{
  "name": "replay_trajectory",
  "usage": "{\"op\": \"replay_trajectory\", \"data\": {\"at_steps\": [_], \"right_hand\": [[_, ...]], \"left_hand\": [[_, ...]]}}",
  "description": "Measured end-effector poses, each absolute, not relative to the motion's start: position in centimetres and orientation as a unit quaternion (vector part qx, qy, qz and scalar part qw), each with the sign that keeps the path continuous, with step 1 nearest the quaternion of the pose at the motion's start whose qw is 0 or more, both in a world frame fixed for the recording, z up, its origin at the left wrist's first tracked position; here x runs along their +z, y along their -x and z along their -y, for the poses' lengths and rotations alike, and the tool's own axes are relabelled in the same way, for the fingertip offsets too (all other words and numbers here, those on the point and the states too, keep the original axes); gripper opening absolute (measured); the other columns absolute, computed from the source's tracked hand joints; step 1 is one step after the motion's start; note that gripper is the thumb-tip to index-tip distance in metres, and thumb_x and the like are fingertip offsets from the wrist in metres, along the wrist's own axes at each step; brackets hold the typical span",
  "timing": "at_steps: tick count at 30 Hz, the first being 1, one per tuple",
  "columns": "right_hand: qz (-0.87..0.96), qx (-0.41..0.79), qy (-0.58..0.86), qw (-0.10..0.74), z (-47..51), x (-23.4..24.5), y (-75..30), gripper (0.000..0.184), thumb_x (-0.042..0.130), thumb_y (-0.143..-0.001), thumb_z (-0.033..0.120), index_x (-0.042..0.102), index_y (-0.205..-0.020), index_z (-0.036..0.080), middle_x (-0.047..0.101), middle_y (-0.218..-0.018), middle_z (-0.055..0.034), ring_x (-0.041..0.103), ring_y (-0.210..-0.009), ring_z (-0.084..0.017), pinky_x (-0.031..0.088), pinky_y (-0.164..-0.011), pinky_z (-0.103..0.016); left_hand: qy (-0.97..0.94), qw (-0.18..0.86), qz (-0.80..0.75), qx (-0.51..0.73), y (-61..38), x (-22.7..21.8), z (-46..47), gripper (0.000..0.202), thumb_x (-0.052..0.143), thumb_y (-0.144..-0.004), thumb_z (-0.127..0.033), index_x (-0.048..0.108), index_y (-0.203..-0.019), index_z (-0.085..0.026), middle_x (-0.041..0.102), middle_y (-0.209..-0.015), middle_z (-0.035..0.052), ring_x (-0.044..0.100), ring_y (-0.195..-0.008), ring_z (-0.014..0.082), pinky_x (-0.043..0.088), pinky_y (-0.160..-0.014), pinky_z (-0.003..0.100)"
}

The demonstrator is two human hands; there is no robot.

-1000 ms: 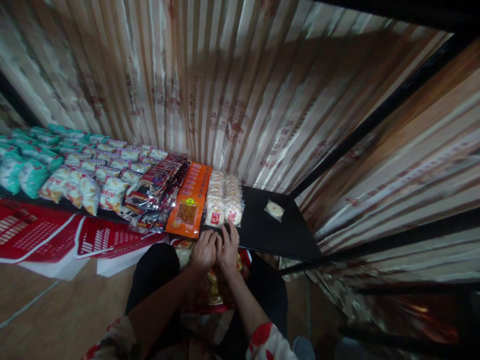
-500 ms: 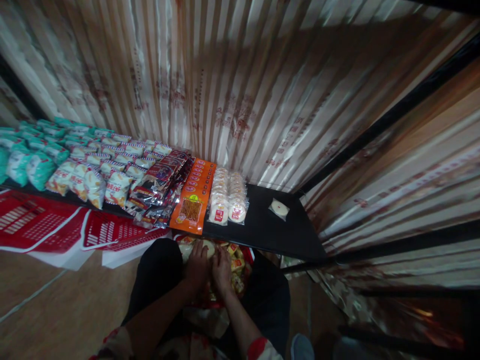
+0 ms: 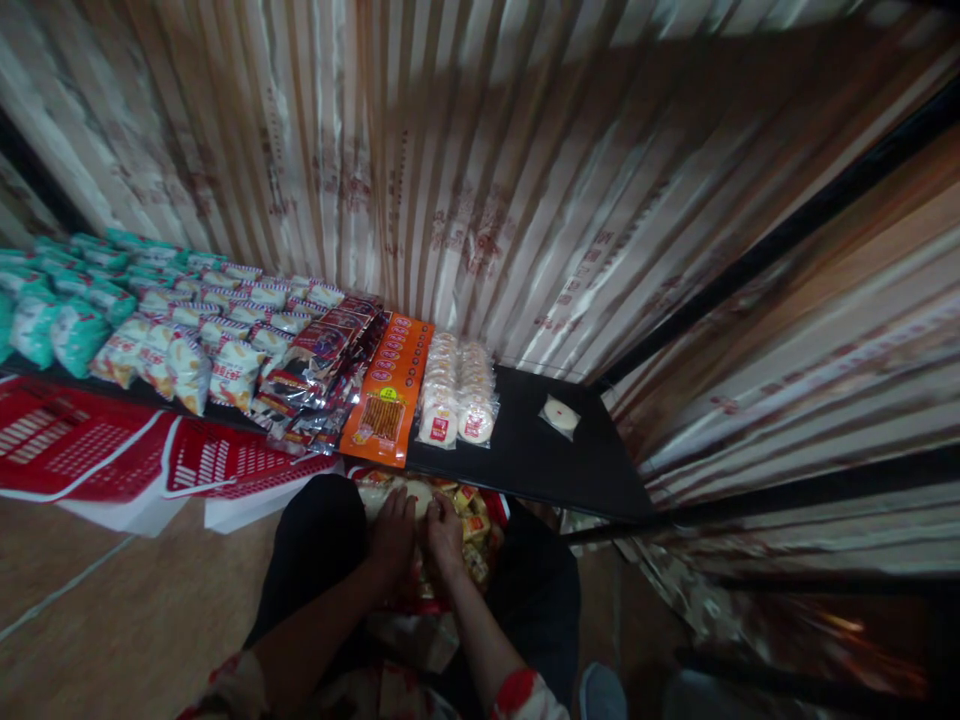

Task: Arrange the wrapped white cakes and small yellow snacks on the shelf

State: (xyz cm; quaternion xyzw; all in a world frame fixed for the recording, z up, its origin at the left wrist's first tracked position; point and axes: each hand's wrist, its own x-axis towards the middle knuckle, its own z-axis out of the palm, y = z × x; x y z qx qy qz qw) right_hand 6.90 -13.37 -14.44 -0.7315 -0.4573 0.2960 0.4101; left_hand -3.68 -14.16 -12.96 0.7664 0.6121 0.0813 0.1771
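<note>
Reaching down between the knees, the left hand [image 3: 391,535] and the right hand [image 3: 445,532] lie side by side, almost touching, in a red container [image 3: 491,508] filled with small snack packets [image 3: 472,530]. Both sets of fingers are bent and pressed down among the packets. Whether either hand has closed on one cannot be told, since the backs of the hands hide the grip. A pale round packet [image 3: 417,494] lies just beyond the fingertips, between the two hands, and the left fingers [image 3: 403,503] touch its edge.

Just past the fingers runs the front edge of a black shelf [image 3: 525,465]. On it, straight ahead of the fingers, two neat rows of round cakes [image 3: 457,395] stand packed together. To the right of the fingers, well apart from the rows, a single wrapped cake [image 3: 560,415] lies alone. Left of the rows lies an orange pack [image 3: 386,395], then a pile of dark foil packs [image 3: 322,365], then white-and-orange bags [image 3: 187,360], and farthest left teal bags [image 3: 52,320]. Below the shelf, left of the fingers, red baskets [image 3: 210,462] rest on the floor. Behind everything hangs a striped, glossy wrapping [image 3: 480,180].
</note>
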Motion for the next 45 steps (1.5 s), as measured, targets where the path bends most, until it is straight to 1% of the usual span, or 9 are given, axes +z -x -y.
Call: {"op": "replay_trajectory", "data": {"at_steps": [5, 9, 13, 19, 23, 28, 32, 38, 45], "right_hand": [[0.457, 0.296, 0.732, 0.410, 14.0, -13.5, -7.5, 0.038, 0.041, -0.077, 0.040, 0.066, -0.093, 0.016, 0.069, -0.087, -0.0097, 0.064, -0.079, -0.023, 0.048, -0.075, -0.034], [0.470, 0.294, 0.729, 0.401, 14.4, -12.1, -7.7, 0.037, 0.038, -0.080, 0.045, 0.065, -0.086, 0.021, 0.068, -0.075, -0.0045, 0.062, -0.067, -0.020, 0.048, -0.066, -0.031], [0.499, 0.292, 0.711, 0.399, 14.5, -10.5, -7.8, 0.041, 0.035, -0.083, 0.049, 0.066, -0.080, 0.024, 0.065, -0.063, -0.0020, 0.059, -0.061, -0.019, 0.046, -0.060, -0.030], [0.520, 0.266, 0.701, 0.409, 14.1, -8.4, -8.0, 0.039, 0.040, -0.082, 0.049, 0.067, -0.085, 0.021, 0.067, -0.084, -0.0058, 0.060, -0.081, -0.020, 0.045, -0.077, -0.031], [0.542, 0.235, 0.707, 0.389, 13.9, -7.5, -8.4, 0.037, 0.041, -0.082, 0.047, 0.068, -0.085, 0.021, 0.065, -0.086, -0.0058, 0.058, -0.086, -0.020, 0.044, -0.081, -0.033], [0.566, 0.214, 0.693, 0.392, 13.6, -6.7, -9.1, 0.036, 0.042, -0.082, 0.045, 0.070, -0.080, 0.022, 0.065, -0.086, -0.0064, 0.056, -0.088, -0.020, 0.044, -0.082, -0.034], [0.558, 0.258, 0.671, 0.414, 13.3, -6.4, -9.8, 0.032, 0.046, -0.079, 0.046, 0.069, -0.080, 0.023, 0.067, -0.086, -0.0031, 0.059, -0.085, -0.018, 0.045, -0.081, -0.032], [0.498, 0.360, 0.655, 0.441, 12.9, -6.4, -10.4, 0.035, 0.052, -0.072, 0.052, 0.067, -0.077, 0.021, 0.067, -0.071, -0.0005, 0.059, -0.067, -0.017, 0.047, -0.062, -0.027], [0.413, 0.456, 0.610, 0.499, 13.0, -5.6, -10.4, 0.037, 0.060, -0.067, 0.053, 0.064, -0.081, 0.019, 0.068, -0.072, -0.0023, 0.060, -0.066, -0.017, 0.048, -0.061, -0.027]], "left_hand": [[-0.777, 0.154, -0.602, 0.099, 3.6, -12.8, 14.5, 0.041, 0.040, -0.082, -0.010, 0.049, -0.122, -0.009, 0.051, -0.129, 0.0158, 0.044, -0.123, 0.0240, 0.038, -0.102, 0.040], [-0.776, 0.155, -0.600, 0.116, 3.7, -12.1, 14.7, 0.038, 0.039, -0.082, -0.009, 0.051, -0.118, -0.013, 0.057, -0.120, 0.0116, 0.052, -0.112, 0.0210, 0.041, -0.097, 0.035], [-0.774, 0.177, -0.590, 0.143, 4.0, -11.3, 14.9, 0.036, 0.039, -0.083, -0.009, 0.053, -0.116, -0.014, 0.060, -0.113, 0.0104, 0.053, -0.105, 0.0203, 0.041, -0.095, 0.033], [-0.736, 0.276, -0.598, 0.160, 4.2, -10.0, 14.6, 0.036, 0.034, -0.086, -0.018, 0.054, -0.116, -0.017, 0.063, -0.111, 0.0076, 0.056, -0.103, 0.0198, 0.042, -0.092, 0.032], [-0.706, 0.342, -0.597, 0.164, 4.4, -8.8, 14.2, 0.035, 0.034, -0.086, -0.023, 0.054, -0.114, -0.018, 0.064, -0.112, 0.0068, 0.058, -0.103, 0.0178, 0.042, -0.090, 0.030], [-0.693, 0.386, -0.580, 0.188, 5.0, -7.7, 13.8, 0.036, 0.036, -0.086, -0.030, 0.053, -0.115, -0.017, 0.065, -0.108, 0.0083, 0.059, -0.101, 0.0184, 0.043, -0.087, 0.028], [-0.686, 0.412, -0.556, 0.226, 5.4, -7.0, 13.4, 0.036, 0.037, -0.084, -0.030, 0.054, -0.113, -0.018, 0.066, -0.106, 0.0064, 0.059, -0.099, 0.0174, 0.043, -0.087, 0.028], [-0.674, 0.435, -0.533, 0.269, 5.6, -6.5, 12.5, 0.032, 0.040, -0.083, -0.031, 0.058, -0.107, -0.020, 0.067, -0.098, 0.0026, 0.060, -0.089, 0.0159, 0.044, -0.082, 0.026], [-0.622, 0.484, -0.515, 0.337, 4.8, -6.8, 12.1, 0.028, 0.043, -0.082, -0.031, 0.060, -0.099, -0.017, 0.068, -0.092, 0.0030, 0.060, -0.083, 0.0146, 0.047, -0.076, 0.024]]}}
